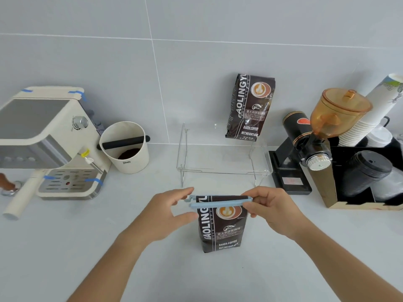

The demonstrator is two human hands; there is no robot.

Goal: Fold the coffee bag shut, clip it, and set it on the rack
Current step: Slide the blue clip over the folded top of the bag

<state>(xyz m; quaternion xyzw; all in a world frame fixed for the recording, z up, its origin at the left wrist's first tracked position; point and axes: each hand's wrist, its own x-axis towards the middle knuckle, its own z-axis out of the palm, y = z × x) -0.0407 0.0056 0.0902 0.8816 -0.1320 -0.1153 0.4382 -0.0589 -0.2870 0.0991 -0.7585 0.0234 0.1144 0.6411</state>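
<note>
A dark brown coffee bag [221,232] stands upright on the counter in front of me, its top folded over. A long light-blue clip [220,202] lies across the fold, its jaws a little apart at the left end. My right hand [272,209] pinches the clip's right end. My left hand [168,214] is at the bag's upper left corner, fingers spread, thumb touching the bag's edge below the clip. Behind the bag is a clear acrylic rack [224,168] with a second coffee bag [250,107] standing on it against the wall.
An espresso machine [52,140] and a white knock box [125,147] stand at the left. A black grinder with an amber hopper [316,136] and an organiser holding paper cups and lids [368,171] stand at the right. A tiled wall runs behind.
</note>
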